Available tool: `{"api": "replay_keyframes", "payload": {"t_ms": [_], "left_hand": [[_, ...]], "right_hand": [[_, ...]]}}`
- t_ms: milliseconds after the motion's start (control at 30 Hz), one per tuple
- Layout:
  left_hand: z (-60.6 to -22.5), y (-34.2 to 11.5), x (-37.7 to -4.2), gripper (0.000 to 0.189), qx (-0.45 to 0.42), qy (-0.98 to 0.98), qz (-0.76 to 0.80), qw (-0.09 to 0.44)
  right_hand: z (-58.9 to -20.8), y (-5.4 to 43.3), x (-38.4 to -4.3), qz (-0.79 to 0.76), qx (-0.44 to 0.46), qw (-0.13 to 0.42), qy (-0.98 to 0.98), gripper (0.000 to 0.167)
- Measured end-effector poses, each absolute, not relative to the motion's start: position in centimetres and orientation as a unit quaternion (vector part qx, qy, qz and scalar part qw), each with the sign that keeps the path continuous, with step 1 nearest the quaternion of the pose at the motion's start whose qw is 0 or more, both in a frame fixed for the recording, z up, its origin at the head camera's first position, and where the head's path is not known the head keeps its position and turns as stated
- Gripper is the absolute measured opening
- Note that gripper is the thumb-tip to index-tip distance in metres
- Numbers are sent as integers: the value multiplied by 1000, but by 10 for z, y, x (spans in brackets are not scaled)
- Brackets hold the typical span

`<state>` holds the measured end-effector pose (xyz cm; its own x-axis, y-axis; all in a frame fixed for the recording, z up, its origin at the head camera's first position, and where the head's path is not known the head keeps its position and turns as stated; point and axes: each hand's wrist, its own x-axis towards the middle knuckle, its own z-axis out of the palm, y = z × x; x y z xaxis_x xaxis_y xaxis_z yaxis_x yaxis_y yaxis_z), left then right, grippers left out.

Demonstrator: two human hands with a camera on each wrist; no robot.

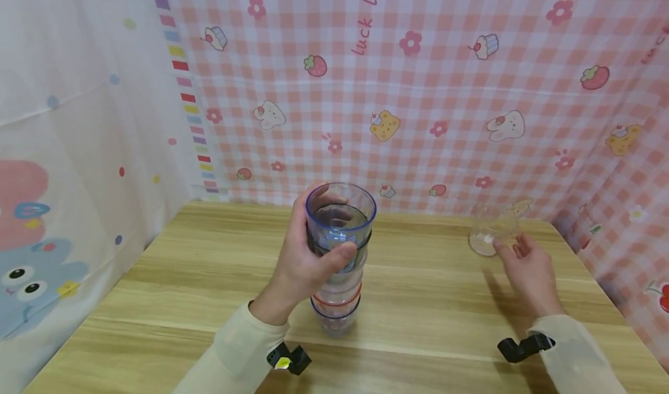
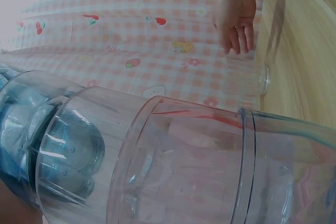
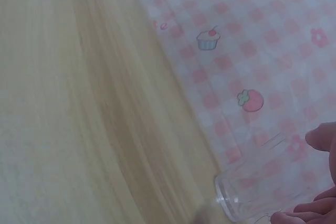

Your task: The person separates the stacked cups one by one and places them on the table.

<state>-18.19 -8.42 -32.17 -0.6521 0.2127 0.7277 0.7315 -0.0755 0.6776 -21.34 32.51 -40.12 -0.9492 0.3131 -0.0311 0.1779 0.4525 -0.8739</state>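
Note:
My left hand (image 1: 303, 260) grips a tall stack of see-through plastic cups (image 1: 340, 292) near its top, the thumb across the front and fingers round the back. Blue, dark and red rims mark the stack, which stands upright over the table. In the left wrist view the nested cups (image 2: 178, 161) fill the lower part. At the right, a single clear cup (image 1: 483, 244) stands upright near the table's back edge. Beside it is my right hand (image 1: 530, 272), thumb and fingers spread apart. The right wrist view shows the cup (image 3: 252, 192) near these fingers; contact is unclear.
The wooden table (image 1: 418, 324) runs back to a pink checked cloth (image 1: 444, 92) hanging behind it. Another printed cloth (image 1: 78, 150) hangs along the left side, and the checked cloth continues on the right. Each wrist wears a black camera mount (image 1: 525, 347).

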Motion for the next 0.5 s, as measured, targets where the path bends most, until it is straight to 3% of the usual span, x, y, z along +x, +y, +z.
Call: {"api": "replay_keyframes", "payload": {"t_ms": [500], "left_hand": [[-323,-84,-182,101,-371,-641,-640,206]], "right_hand": [[-388,320,-193,495,-129,118,-851,79]]}}
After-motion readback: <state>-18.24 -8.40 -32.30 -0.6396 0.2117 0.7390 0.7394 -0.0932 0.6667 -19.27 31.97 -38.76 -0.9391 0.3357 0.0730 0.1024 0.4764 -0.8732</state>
